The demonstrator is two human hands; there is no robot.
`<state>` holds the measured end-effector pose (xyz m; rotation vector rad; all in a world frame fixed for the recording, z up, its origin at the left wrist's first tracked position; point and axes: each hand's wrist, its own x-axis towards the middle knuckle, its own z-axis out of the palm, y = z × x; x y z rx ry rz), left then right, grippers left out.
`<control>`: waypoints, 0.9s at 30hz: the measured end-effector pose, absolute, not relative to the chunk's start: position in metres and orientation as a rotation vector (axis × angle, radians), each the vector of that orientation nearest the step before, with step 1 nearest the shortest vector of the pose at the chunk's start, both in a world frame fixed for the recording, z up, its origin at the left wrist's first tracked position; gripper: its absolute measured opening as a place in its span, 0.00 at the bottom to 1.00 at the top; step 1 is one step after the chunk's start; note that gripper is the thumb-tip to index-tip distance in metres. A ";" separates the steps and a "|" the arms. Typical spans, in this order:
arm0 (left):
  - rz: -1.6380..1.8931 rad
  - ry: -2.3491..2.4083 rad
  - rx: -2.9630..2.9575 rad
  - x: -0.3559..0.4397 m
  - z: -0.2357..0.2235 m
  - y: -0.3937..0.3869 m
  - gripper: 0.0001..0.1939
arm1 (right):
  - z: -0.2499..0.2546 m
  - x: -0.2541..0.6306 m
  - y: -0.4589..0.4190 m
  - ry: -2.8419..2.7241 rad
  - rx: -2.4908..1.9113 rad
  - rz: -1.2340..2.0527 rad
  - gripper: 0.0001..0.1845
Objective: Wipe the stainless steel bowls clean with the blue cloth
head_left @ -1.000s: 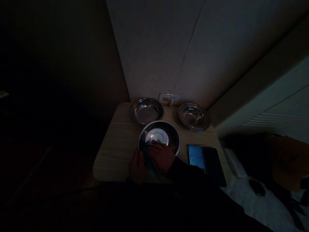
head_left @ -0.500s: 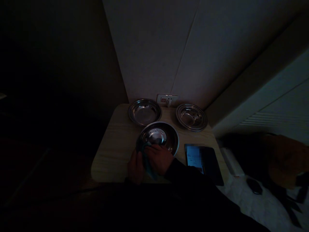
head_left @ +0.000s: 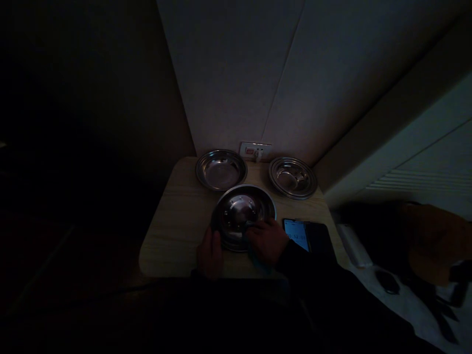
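Note:
A shiny metal bowl [head_left: 241,209] rests near the front of the small wooden table [head_left: 165,236]. My left hand [head_left: 210,255] grips the bowl's near left rim, thumb and fingers at the edge. Bunched under my right hand [head_left: 267,241] is a teal cloth [head_left: 260,260], pressed to the near right inside of the bowl; part of it hangs over the rim. Behind stand a metal dish [head_left: 221,170] on the left and another metal dish [head_left: 293,178] on the right. The scene is dim, and the fingertips are partly hidden.
A phone [head_left: 296,233] with a lit screen lies in an open dark case [head_left: 320,241] on the table's right. A wall socket [head_left: 255,150] with a plug sits behind the table. A brown item [head_left: 435,241] and dark straps lie on the white surface at right.
My right hand has moved the cloth from the bowl's near left side to its near right side. The left hand stays at the left rim, and the bowl has shifted slightly.

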<state>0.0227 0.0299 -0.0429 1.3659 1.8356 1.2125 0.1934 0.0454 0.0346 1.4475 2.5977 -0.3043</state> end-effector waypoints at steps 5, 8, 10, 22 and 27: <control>1.189 1.804 1.349 0.019 -0.042 0.032 0.23 | 0.026 0.177 0.041 2.723 1.413 -0.471 0.14; 1.158 1.755 1.353 0.018 -0.039 0.033 0.22 | 0.016 0.159 0.044 2.827 1.457 -0.506 0.16; 1.178 1.749 1.353 0.018 -0.039 0.033 0.21 | 0.010 0.149 0.050 2.878 1.513 -0.429 0.16; 1.227 1.823 1.356 0.019 -0.046 0.030 0.22 | 0.022 0.176 0.082 2.611 1.826 -0.085 0.19; 1.232 1.819 1.376 0.018 -0.045 0.030 0.22 | 0.022 0.166 0.085 2.658 1.775 -0.135 0.19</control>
